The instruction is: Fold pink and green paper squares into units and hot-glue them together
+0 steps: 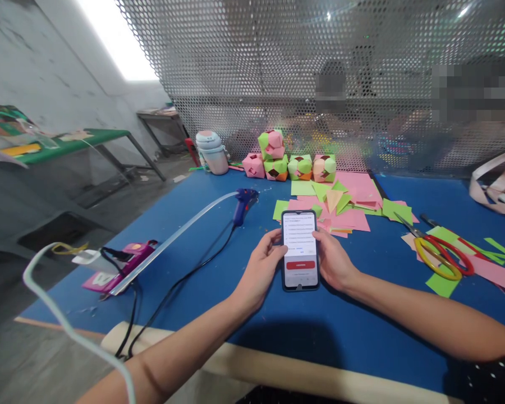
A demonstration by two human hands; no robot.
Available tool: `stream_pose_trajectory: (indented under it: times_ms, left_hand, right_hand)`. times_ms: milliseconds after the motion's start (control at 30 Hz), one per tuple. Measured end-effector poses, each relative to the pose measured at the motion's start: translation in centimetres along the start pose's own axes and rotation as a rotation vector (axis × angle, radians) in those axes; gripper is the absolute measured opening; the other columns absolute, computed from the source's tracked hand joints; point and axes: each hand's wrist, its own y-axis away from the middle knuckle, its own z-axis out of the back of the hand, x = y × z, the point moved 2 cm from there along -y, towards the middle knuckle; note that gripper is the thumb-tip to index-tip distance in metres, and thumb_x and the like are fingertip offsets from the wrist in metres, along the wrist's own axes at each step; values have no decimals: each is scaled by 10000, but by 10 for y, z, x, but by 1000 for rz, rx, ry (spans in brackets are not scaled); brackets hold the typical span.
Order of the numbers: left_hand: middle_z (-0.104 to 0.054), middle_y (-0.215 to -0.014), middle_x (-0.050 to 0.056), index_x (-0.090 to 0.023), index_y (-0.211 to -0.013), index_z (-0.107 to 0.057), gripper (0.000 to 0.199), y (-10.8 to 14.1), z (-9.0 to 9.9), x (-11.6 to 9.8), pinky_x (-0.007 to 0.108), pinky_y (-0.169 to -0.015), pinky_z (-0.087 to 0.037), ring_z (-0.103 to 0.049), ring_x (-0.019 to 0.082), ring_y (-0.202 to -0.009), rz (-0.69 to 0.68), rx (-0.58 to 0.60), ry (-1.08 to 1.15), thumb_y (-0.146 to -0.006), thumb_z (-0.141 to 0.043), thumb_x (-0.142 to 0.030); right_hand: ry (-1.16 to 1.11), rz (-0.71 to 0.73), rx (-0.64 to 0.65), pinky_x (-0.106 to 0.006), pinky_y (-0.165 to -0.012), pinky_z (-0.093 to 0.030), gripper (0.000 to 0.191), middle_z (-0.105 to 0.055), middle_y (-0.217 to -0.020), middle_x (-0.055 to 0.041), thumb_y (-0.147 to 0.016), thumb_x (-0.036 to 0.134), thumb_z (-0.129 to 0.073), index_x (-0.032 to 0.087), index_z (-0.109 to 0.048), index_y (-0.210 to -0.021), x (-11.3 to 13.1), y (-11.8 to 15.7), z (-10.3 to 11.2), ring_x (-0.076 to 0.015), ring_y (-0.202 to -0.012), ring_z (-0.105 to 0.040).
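While left grip (270, 253) and right grip (331, 257) clasp its sides: one smartphone (300, 251), screen lit, over the middle of the blue worktop (382, 350). Beyond: pink and green paper sheets (359, 217); five folded paper cubes (299, 168). Left: one glue gun (240, 209). Right: scissors (438, 248), red and yellow handles.

Smooth, glossy-faced phone (301, 278); beyond it, matt paper cubes (299, 168) and a perforated metal panel (256, 67); left of it, a plastic glue gun (240, 210); right, metal-bladed scissors (424, 235).
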Motion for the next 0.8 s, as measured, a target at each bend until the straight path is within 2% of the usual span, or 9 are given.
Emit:
stream_pose_trajectory:
  times_ms: [133, 333, 567, 667, 800]
  left_hand:
    - [-568, -1280, 76, -196, -1193, -565, 372, 0, 0, -1, 301, -907, -440, -568, 204, -1090, -11, 0, -2, -822, -582, -223]
    - [-582, -1260, 75, -198, -1179, -575, 377, 0, 0, 0, 297, -891, -448, -578, 200, -1068, -6, -26, 1, -804, -605, -225]
    - [-572, -1270, 80, -193, -1193, -559, 375, 1, -2, -2, 301, -901, -445, -571, 204, -1084, -15, -3, -3, -820, -586, -222]
    - [-573, -1263, 85, -191, -1194, -548, 380, 1, -2, -1, 303, -892, -452, -581, 202, -1064, -4, -8, -4, -817, -588, -218]
    - [-579, -1244, 84, -202, -1218, -521, 442, 2, -3, 0, 304, -871, -464, -595, 200, -1030, 29, -25, 8, -785, -609, -201]
  right_hand:
    - [55, -10, -10, -335, -749, -465, 238, -689, -940, -5, -752, 158, -569, 204, -636, -976, 1, 2, -1, -203, -839, -626]
    - [42, 2, -23, -340, -775, -466, 167, -687, -936, -10, -793, 251, -575, 199, -636, -939, 1, 0, -1, -209, -880, -620]
    - [-12, -8, 5, -338, -790, -467, 148, -684, -927, -9, -839, 302, -547, 193, -627, -901, 0, -1, 0, -203, -888, -618]
    - [1, -8, 3, -339, -797, -469, 150, -688, -940, -5, -797, 225, -573, 200, -633, -932, 1, 1, 0, -205, -898, -621]
    - [29, -14, -11, -341, -806, -470, 301, -692, -976, 3, -724, 140, -590, 222, -636, -1010, 1, 1, 0, -213, -926, -622]
